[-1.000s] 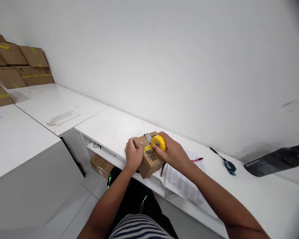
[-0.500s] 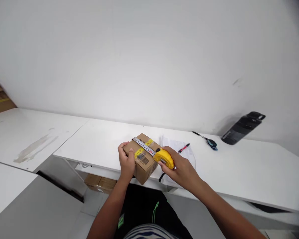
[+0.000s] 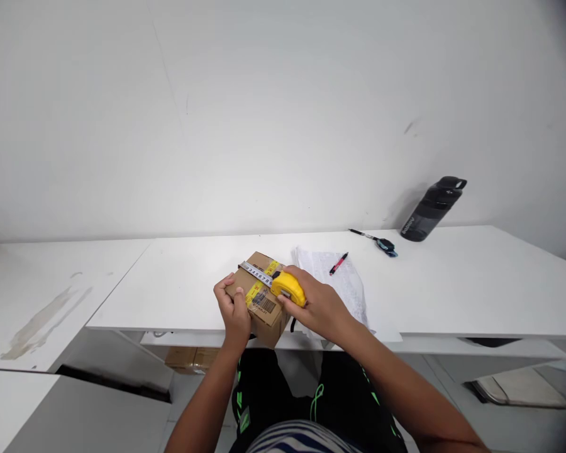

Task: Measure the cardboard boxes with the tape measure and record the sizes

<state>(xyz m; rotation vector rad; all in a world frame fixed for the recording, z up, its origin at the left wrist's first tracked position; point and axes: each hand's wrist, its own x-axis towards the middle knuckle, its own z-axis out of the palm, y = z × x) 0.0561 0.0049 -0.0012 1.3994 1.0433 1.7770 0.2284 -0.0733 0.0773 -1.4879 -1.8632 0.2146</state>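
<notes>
A small brown cardboard box [image 3: 270, 322] with yellow tape and a printed label is held tilted over the desk's front edge. My left hand [image 3: 234, 314] grips its left side, thumb on top and fingers around the far corner. In my right hand [image 3: 318, 305] is a yellow tape measure [image 3: 288, 287], its case resting over the top of the box. The metal blade [image 3: 256, 273] lies across the top face, with its end at the far left edge and numbers up to about 9 showing. My left palm hides part of the box's side.
On the white desk [image 3: 476, 283] lie paper sheets [image 3: 346, 280] with a red pen [image 3: 338, 263] on them. Behind are a black pen [image 3: 362, 234], a small dark teal item [image 3: 386, 247] and a black bottle [image 3: 432, 209] near the wall. Another cardboard box [image 3: 188, 359] sits below the desk.
The tape case has slid left along the box, and less blade shows now. My head view has shifted, so the bottle and papers appear further left.
</notes>
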